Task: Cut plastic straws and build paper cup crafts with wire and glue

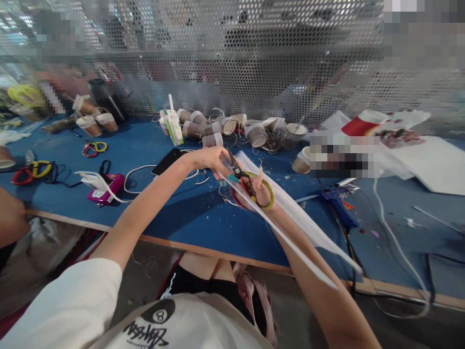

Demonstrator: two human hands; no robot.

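My right hand (256, 186) grips scissors (250, 186) with yellow and red handles; their blades are parted against the near end of a white sheet of paper (290, 213). My left hand (209, 159) pinches that end of the sheet just left of the blades. The sheet runs down and right along my right forearm, past the table's front edge. Both hands hover above the blue table (203, 218).
Several twine-wrapped paper cups (214, 128) and a small carton (173, 127) stand behind the hands. A black phone (169, 161), spare scissors (94, 148) and cables lie at left. A blue glue gun (339, 206), red cup (363, 123) and white sheets lie right. Perforated metal screen behind.
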